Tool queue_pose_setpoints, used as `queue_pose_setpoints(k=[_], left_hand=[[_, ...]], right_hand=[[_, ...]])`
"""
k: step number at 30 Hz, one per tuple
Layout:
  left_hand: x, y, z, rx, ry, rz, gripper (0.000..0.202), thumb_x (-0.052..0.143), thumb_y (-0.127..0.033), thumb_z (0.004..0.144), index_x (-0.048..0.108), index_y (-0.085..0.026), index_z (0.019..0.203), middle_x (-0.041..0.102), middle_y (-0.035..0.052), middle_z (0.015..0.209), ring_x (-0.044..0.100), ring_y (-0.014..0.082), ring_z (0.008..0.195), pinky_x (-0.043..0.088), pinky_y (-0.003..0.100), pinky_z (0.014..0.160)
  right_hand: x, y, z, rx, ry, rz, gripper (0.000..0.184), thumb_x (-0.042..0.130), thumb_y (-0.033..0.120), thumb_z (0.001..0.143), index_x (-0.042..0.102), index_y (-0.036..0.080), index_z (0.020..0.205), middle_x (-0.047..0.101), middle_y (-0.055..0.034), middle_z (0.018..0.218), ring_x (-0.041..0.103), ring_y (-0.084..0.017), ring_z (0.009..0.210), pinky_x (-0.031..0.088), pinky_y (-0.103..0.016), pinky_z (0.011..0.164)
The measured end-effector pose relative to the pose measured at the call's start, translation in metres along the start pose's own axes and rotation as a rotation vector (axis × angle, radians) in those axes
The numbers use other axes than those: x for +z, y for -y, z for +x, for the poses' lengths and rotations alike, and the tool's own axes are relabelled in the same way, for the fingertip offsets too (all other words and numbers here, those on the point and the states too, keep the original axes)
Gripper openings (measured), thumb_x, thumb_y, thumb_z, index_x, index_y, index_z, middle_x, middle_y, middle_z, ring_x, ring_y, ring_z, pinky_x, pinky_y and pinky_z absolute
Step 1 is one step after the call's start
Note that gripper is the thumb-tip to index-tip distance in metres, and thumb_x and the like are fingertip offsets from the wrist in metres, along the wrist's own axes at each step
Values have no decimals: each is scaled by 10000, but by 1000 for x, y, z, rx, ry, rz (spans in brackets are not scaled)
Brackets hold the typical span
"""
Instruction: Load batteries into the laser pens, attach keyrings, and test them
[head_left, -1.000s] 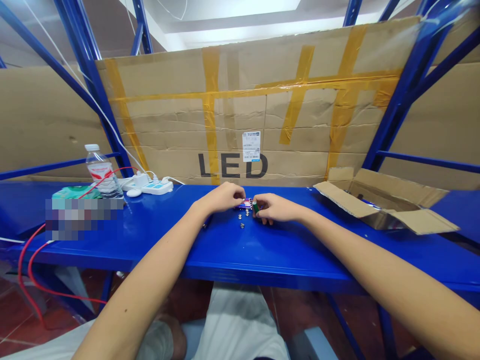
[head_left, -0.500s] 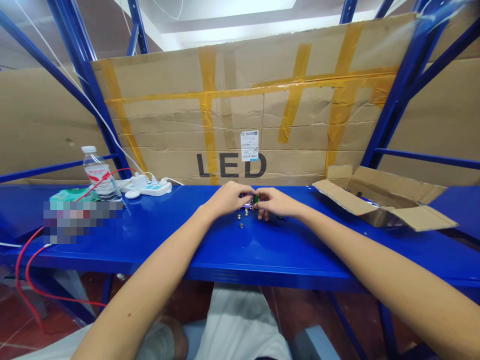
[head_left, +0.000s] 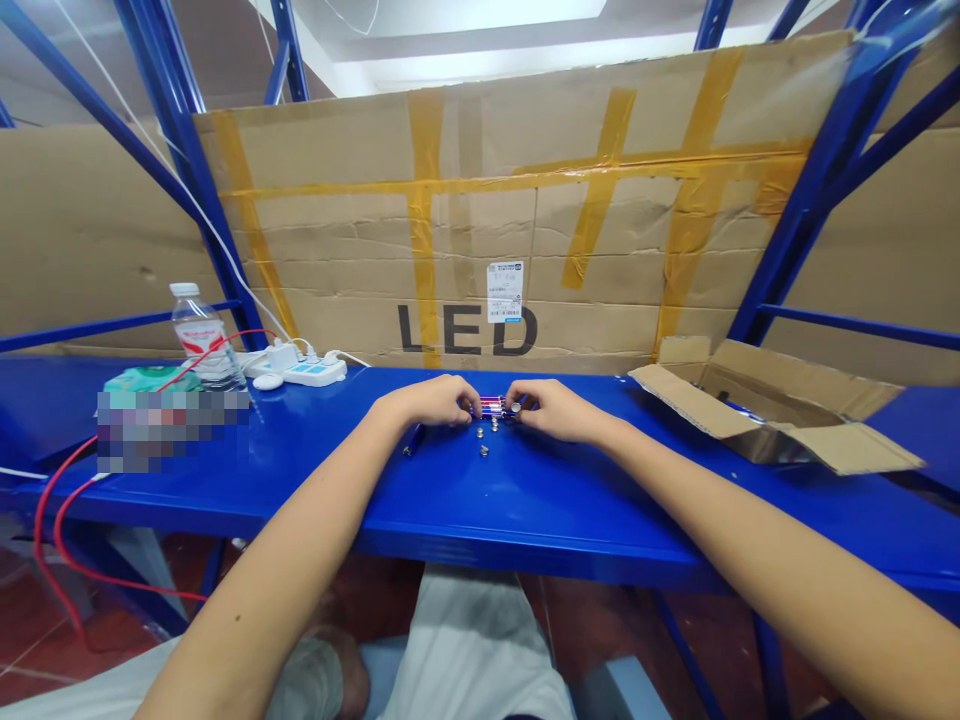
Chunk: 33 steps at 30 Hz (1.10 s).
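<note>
On the blue table, several slim shiny tubes [head_left: 493, 405] in purple, pink and silver lie side by side between my two hands. My left hand [head_left: 442, 402] is closed at their left end, its fingers curled; what sits in them, if anything, is hidden. At the right end, my right hand [head_left: 553, 410] pinches a small cylinder [head_left: 516, 407] whose round silver end faces me; its body is mostly covered by the fingers. Just in front lie small silver button-like pieces [head_left: 480, 433]. A dark blue tube [head_left: 412, 440] rests beside my left wrist.
An open cardboard box [head_left: 765, 440] stands at the right. To the left are a water bottle [head_left: 206, 340], a green packet [head_left: 150, 382], a white power strip [head_left: 315, 372] and red cables [head_left: 56, 500]. A large cardboard sheet [head_left: 337, 250] walls off the back.
My hands, together over a green cylinder before, have moved apart. My left hand has shifted left, uncovering the tubes. The green side no longer shows; a round silver end faces me at my right fingers.
</note>
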<state>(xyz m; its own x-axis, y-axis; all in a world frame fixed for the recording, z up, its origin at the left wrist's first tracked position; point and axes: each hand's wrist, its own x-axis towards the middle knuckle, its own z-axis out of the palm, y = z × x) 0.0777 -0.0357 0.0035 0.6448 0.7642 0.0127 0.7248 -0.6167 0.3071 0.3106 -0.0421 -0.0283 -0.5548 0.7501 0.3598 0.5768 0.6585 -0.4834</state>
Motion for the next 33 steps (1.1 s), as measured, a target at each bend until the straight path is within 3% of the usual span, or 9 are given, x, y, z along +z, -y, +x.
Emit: queue_pose_setpoints(k=[10, 18, 23, 25, 30, 33], left_hand=[[11, -6, 9, 86, 41, 46, 274, 614, -165, 733, 759, -230, 956, 731, 19, 841, 605, 147, 724, 402, 217, 649], [12, -13, 8, -81, 64, 128, 139, 606, -176, 729, 704, -164, 827, 682, 34, 748, 562, 137, 626, 365, 224, 555], [11, -11, 7, -91, 86, 107, 120, 599, -233, 748, 687, -169, 799, 678, 32, 720, 560, 143, 610, 373, 242, 554], [10, -12, 6, -25, 10, 99, 122, 587, -214, 757, 688, -169, 809, 682, 30, 736, 570, 142, 632, 379, 241, 569], [10, -22, 9, 197, -355, 24, 178, 533, -184, 832, 689, -163, 915, 707, 31, 815, 602, 129, 714, 415, 234, 663], [13, -29, 11, 267, -441, 9, 187, 529, -186, 860, 698, -165, 938, 723, 33, 847, 623, 129, 749, 430, 237, 698]], right_hand=[[0, 6, -1, 25, 20, -37, 196, 522, 68, 729, 614, 183, 858, 665, -17, 850, 573, -148, 770, 415, -257, 726], [2, 5, -1, 28, 33, -43, 195, 508, 74, 739, 599, 187, 870, 660, -14, 836, 574, -147, 748, 409, -249, 695], [2, 6, -2, 32, 43, -44, 173, 517, 76, 742, 592, 186, 853, 661, -14, 835, 579, -149, 759, 420, -256, 712], [2, 6, -2, 34, 39, -50, 168, 525, 77, 740, 593, 187, 847, 664, -14, 834, 586, -151, 770, 426, -258, 718], [3, 8, -1, 181, 11, 60, 145, 555, 88, 745, 575, 188, 848, 665, -13, 750, 607, -146, 664, 455, -244, 597], [4, 11, 0, 276, 19, 214, 126, 558, 85, 757, 539, 185, 831, 647, -13, 695, 614, -139, 583, 466, -229, 500]])
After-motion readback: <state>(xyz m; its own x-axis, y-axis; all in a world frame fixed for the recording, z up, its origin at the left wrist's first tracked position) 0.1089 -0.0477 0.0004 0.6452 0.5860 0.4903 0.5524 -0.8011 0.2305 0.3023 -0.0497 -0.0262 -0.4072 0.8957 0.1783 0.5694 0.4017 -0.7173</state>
